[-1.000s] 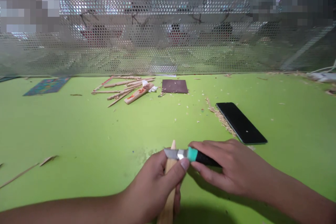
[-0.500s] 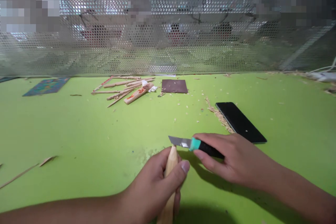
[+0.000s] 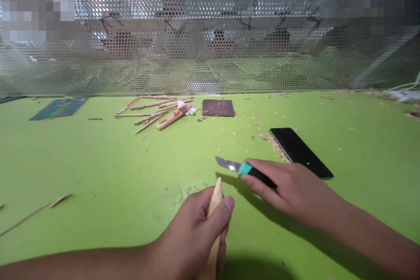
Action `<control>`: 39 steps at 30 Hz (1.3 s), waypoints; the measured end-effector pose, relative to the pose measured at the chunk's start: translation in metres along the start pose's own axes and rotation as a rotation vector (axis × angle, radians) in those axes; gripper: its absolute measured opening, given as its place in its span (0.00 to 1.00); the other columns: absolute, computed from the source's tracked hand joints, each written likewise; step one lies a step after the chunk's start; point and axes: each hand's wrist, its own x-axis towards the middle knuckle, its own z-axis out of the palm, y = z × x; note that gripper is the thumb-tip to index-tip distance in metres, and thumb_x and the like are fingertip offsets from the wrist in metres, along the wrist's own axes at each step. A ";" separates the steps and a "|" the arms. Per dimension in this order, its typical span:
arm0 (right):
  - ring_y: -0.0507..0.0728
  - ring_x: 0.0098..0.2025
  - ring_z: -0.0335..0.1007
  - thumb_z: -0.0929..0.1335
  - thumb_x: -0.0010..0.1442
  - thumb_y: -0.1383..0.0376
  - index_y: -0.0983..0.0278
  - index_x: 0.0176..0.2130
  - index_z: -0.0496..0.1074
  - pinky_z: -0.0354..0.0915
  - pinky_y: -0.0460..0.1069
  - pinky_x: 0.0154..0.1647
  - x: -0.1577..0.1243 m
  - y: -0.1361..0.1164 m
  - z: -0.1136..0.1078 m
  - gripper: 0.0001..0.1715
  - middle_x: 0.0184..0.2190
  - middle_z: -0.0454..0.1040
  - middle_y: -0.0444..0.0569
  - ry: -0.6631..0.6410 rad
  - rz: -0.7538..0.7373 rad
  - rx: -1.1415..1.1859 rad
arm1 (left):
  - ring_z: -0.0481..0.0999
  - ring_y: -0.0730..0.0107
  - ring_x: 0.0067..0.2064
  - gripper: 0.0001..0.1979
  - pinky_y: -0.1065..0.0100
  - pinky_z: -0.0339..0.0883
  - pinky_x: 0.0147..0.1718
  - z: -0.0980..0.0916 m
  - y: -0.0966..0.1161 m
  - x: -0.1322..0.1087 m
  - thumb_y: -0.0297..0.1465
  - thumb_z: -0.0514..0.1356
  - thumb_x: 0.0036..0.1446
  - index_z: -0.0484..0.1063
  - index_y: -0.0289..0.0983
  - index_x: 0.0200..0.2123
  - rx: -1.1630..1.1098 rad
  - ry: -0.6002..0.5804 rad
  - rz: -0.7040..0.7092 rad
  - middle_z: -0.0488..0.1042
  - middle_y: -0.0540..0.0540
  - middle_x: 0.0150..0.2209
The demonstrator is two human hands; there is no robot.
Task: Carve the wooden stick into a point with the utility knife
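Observation:
My left hand (image 3: 200, 227) is wrapped round a pale wooden stick (image 3: 215, 199), whose tapered tip points up and away from me; its lower part runs down to the bottom edge of the view. To the right, my right hand (image 3: 282, 186) grips a utility knife (image 3: 259, 176) with a black and teal handle. The knife's blade is out and points left, a little above the stick's tip and apart from it. A shadow of the knife and hand falls on the green table (image 3: 98, 162).
Several carved sticks (image 3: 151, 116) lie at the back, beside a dark brown sheet (image 3: 218, 108). A black phone (image 3: 300, 151) lies at the right, along wood shavings (image 3: 274, 144). A patterned sheet (image 3: 59, 108) is at the back left. A perforated screen (image 3: 203, 61) stands behind.
The knife in my right hand has moved up and off the stick's tip, leaving a gap. My left hand has hardly moved, with the stick still in it.

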 end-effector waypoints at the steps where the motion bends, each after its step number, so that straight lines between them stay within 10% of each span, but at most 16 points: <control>1: 0.63 0.31 0.83 0.56 0.80 0.50 0.64 0.50 0.77 0.69 0.53 0.29 0.001 0.002 0.000 0.28 0.37 0.86 0.55 0.019 0.020 -0.017 | 0.66 0.75 0.17 0.26 0.73 0.64 0.18 0.000 0.000 0.000 0.56 0.60 0.68 0.64 0.40 0.32 -0.004 -0.010 0.003 0.66 0.56 0.20; 13: 0.57 0.28 0.75 0.61 0.77 0.53 0.61 0.43 0.76 0.64 0.51 0.30 0.000 -0.012 -0.009 0.21 0.30 0.80 0.46 -0.233 -0.094 0.172 | 0.68 0.75 0.17 0.28 0.74 0.65 0.18 -0.001 0.002 0.002 0.58 0.61 0.66 0.64 0.40 0.31 0.007 -0.012 0.031 0.65 0.56 0.19; 23: 0.63 0.33 0.84 0.58 0.79 0.51 0.63 0.53 0.77 0.71 0.53 0.32 0.002 0.003 -0.001 0.26 0.38 0.86 0.55 0.007 0.032 0.013 | 0.66 0.78 0.16 0.27 0.76 0.64 0.16 0.000 0.001 0.003 0.56 0.60 0.68 0.65 0.39 0.30 -0.047 -0.016 0.003 0.66 0.55 0.19; 39: 0.59 0.30 0.79 0.60 0.78 0.51 0.60 0.47 0.76 0.67 0.51 0.31 0.000 -0.005 -0.001 0.22 0.34 0.83 0.49 -0.149 -0.055 0.145 | 0.67 0.77 0.14 0.29 0.76 0.65 0.14 -0.003 -0.004 0.004 0.57 0.61 0.67 0.66 0.38 0.27 -0.112 -0.065 -0.022 0.66 0.54 0.17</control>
